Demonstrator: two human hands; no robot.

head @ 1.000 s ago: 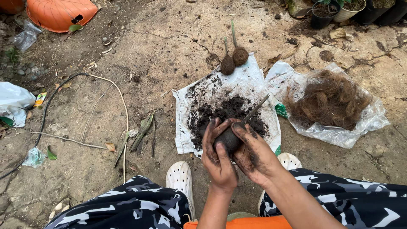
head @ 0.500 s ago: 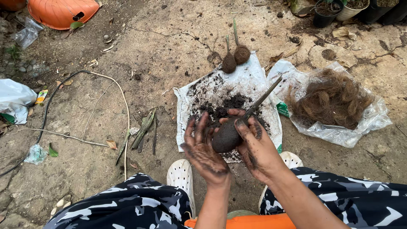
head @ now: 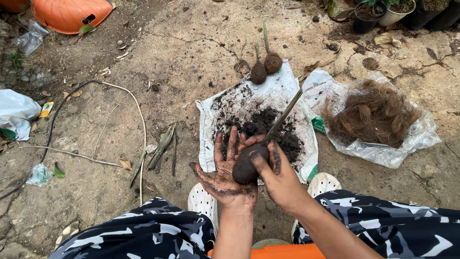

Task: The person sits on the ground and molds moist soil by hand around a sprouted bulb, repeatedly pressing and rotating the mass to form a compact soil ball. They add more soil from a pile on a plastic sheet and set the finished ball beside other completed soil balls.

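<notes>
My right hand (head: 280,180) grips a dark soil ball (head: 247,165) with a thin plant stem (head: 283,117) sticking up and away from it. Palm up and soil-stained, my left hand (head: 224,173) lies flat beside and under the ball, fingers spread. Both hands hover over a white sheet (head: 287,84) strewn with loose dark soil (head: 261,125). Two finished fibre-wrapped balls with short stems (head: 266,67) rest at the sheet's far edge.
A clear plastic bag holding brown coconut fibre (head: 373,115) lies to the right. An orange overturned pot (head: 69,14) is far left, with a white bag (head: 14,112), a black hose (head: 52,129) and twigs. Potted plants (head: 378,12) stand far right. My white shoes (head: 203,204) are below.
My left hand has opened out flat from cupping the soil ball. The right hand has kept hold of the ball, and the stem has stayed tilted to the right.
</notes>
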